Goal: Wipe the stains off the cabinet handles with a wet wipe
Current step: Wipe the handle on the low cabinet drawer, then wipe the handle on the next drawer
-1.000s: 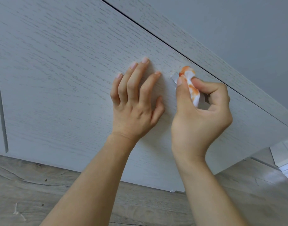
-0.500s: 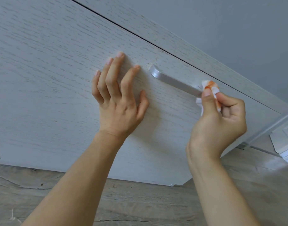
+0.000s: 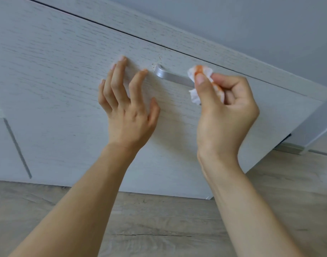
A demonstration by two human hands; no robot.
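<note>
The cabinet front point(image 3: 57, 86), a pale panel with grey woodgrain, fills the area behind and around both hands and is tilted in the head view. A dark seam point(image 3: 121, 33) runs above both hands, dividing this panel from a narrower strip of the same finish. Below the forearms lies the wood-look floor point(image 3: 159, 229). The left hand point(image 3: 129, 112) is released, with the fingers spread and extended; the fingertips point(image 3: 122, 59) rest flat against the cabinet front, and the hand holds nothing. The right hand point(image 3: 225, 115) is clenched around the wet wipe point(image 3: 200, 71), with the thumb pressing the wipe from the near side and the remaining fingers curled behind it. The cabinet handle point(image 3: 170, 76), a brushed silver bar, lies between the two hands: its left end curves into the panel just beside the left index fingertip, and its right part passes under the wipe and is hidden by the right hand. The wet wipe is white, crumpled and marked with orange stains at its top and along the edge by the curled fingers; it is in contact with the handle at the right-hand side. Small dark specks point(image 3: 156, 63) are visible on the panel directly above the left end of the handle. Whether the bar itself carries stains cannot be determined.
</note>
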